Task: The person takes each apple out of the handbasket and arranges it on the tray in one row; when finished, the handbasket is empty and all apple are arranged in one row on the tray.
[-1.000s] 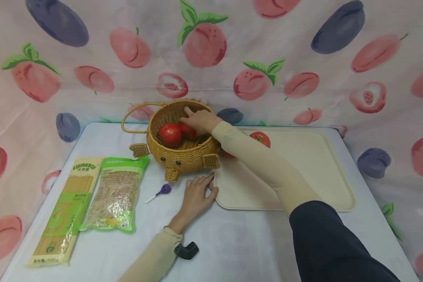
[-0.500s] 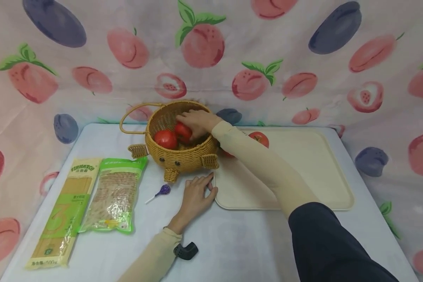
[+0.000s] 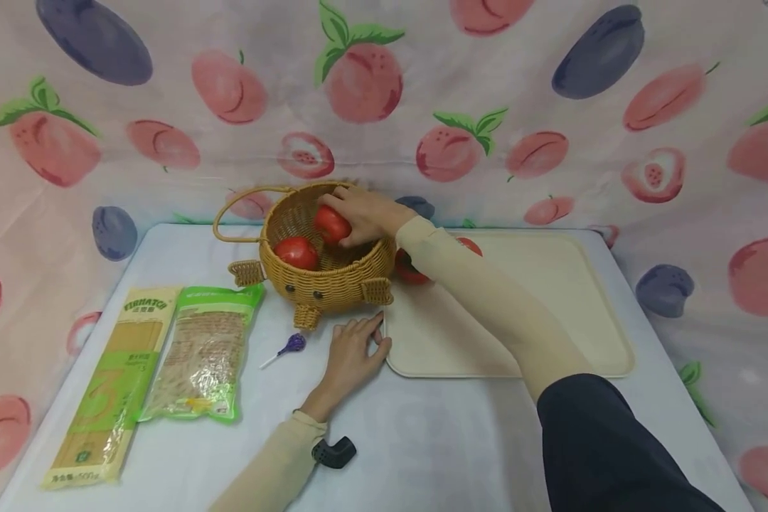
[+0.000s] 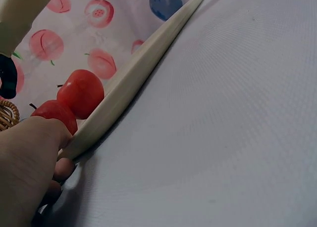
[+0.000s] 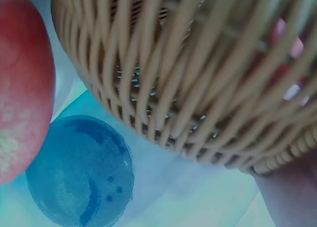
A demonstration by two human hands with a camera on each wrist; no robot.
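Red and glossy, the apple [image 3: 330,225] now sits higher inside the round wicker basket [image 3: 333,290] than half a second ago, gripped by our right hand [image 3: 366,212]; we judge that its lift is under way, though it is not yet out; our left hand [image 3: 349,357] lies with loose fingers against the smooth cream tray [image 3: 572,291]; a second apple [image 3: 296,253] lies low within the coarse weave.

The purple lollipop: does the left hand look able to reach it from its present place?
Probably yes: the left hand, at the edge of the tray, is close to the lollipop, and nothing visible stands between them.
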